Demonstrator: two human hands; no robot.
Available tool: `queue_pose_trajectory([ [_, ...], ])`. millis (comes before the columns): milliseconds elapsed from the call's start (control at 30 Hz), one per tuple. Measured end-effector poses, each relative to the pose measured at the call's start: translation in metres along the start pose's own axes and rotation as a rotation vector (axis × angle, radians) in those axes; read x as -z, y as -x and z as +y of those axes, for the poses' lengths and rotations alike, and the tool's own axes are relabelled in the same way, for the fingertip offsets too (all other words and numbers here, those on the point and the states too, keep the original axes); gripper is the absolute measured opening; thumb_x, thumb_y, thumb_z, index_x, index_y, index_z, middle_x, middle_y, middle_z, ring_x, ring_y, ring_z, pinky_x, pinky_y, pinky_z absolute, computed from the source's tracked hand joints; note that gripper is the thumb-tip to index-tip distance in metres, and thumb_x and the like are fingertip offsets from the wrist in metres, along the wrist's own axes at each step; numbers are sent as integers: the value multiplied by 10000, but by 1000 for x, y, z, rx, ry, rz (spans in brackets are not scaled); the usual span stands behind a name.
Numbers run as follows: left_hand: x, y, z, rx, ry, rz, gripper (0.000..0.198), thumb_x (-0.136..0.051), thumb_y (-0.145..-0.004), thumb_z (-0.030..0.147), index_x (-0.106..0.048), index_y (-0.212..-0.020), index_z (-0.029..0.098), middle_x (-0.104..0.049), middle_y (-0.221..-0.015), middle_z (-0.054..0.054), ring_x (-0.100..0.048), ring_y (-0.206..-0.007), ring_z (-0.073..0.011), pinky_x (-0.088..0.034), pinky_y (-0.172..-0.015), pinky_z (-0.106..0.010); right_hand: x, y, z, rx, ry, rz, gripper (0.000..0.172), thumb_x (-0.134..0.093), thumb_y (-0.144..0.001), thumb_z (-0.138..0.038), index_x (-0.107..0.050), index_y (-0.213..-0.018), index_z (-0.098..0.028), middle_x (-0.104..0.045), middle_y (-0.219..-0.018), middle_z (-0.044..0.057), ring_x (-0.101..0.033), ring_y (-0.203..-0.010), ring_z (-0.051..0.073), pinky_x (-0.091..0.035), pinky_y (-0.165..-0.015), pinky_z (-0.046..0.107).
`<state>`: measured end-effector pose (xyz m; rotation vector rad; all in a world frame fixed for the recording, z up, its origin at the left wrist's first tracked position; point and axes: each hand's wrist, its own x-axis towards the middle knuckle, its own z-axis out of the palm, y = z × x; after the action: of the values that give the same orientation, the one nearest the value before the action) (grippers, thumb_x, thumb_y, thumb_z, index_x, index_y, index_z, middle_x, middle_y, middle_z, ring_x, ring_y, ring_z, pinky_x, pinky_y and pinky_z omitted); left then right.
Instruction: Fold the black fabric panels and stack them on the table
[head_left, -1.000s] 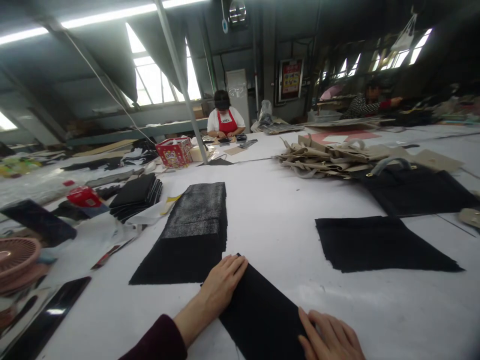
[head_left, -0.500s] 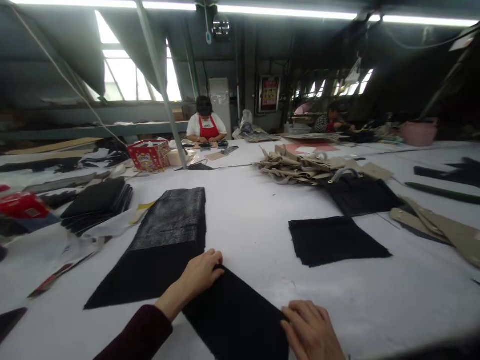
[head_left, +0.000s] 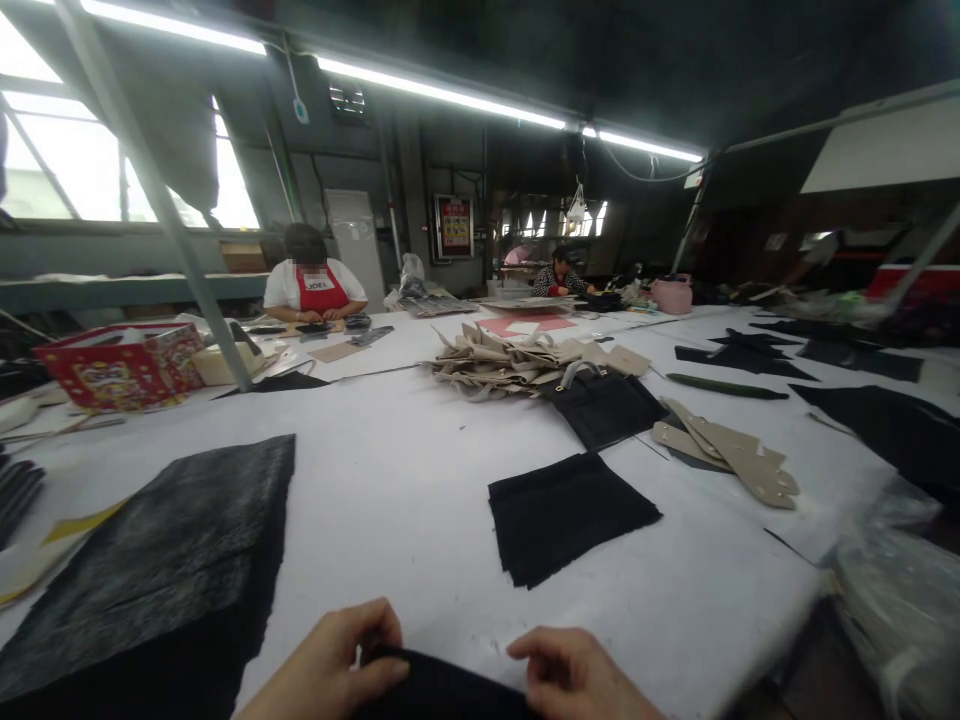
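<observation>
Okay, black fabric panel [head_left: 442, 685] now lifted off the white-covered table [head_left: 420, 560], low in my view. L hand [head_left: 322, 665] pinching its edge, fingers curled; R hand [head_left: 577, 672] curled by its corner, can't tell if gripping. No longer lying flat.

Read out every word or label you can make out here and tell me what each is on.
"JOEL": on the red apron, the reading is slightly uncertain.
Red box: printing too blurred to read.
Wall poster: too small to read.
</observation>
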<state>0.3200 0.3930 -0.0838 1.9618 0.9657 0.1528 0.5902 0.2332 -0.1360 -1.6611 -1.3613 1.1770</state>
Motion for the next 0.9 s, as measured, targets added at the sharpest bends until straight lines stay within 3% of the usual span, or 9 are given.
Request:
queue_pose_trajectory([
  [100, -36, -49, 35, -18, 243, 58, 210, -649, -724, 386, -592, -749, 186, -573, -655, 22, -519, -655, -164, -350, -595, -257, 78, -8, -21, 62, 332, 184, 342, -480, -873, -217, -683, -1147, -243, -681, -1020, 33, -625, -939, 181, -450, -845, 282],
  [200, -65, -103, 72, -69, 183, 261, 176, -606, -800, 363, -630, -778, 190, -600, -679, 7, -559, -688, -175, -398, -639, -270, 148, -41, -39, 146, 929, 266, 356, -414, -909, -128, -681, -1110, -250, -660, -1044, 35, -614, -946, 167, -408, -852, 294],
  [333, -83, -167, 102, -68, -29, 476, 84, -603, -835, 267, -654, -806, 206, -668, -908, -42, -594, -923, -224, -421, -829, -329, 201, -106, -39, 151, 1123, 297, 368, -418, -847, -13, -714, -942, -209, -650, -957, 69, -596, -918, 204, -347, -837, 344],
  [467, -90, -207, 98, -52, -133, 564, 53, -622, -796, 159, -629, -764, 201, -598, -1254, -70, -488, -1203, -262, -339, -1002, -383, 206, -153, -11, 178, 1170, 351, 332, -441, -840, -6, -718, -884, -184, -639, -935, 101, -570, -958, 234, -339, -809, 341],
  [633, -93, -224, 75, -28, -182, 545, 122, -582, -794, 113, -615, -876, 197, -631, -1187, -73, -525, -1154, -248, -368, -985, -382, 186, -168, 34, 260, 1127, 516, 352, -381, -919, -62, -702, -1017, -170, -629, -1062, 125, -544, -1031, 240, -355, -885, 358],
  [767, -89, -221, 68, -37, -181, 516, 311, -574, -794, 108, -581, -1094, 190, -639, -1157, -79, -555, -1118, -232, -403, -959, -351, 184, -169, 49, 361, 1059, 620, 394, -373, -921, -81, -679, -1137, -204, -639, -1170, 102, -520, -1168, 242, -353, -984, 384],
  [900, -64, -183, 58, -87, -216, 511, 326, -588, -824, 139, -572, -1143, 206, -632, -1177, -54, -565, -1111, -198, -408, -957, -305, 190, -164, 41, 450, 928, 774, 383, -361, -937, -186, -661, -1176, -191, -631, -1242, 110, -510, -1239, 259, -376, -1029, 437],
])
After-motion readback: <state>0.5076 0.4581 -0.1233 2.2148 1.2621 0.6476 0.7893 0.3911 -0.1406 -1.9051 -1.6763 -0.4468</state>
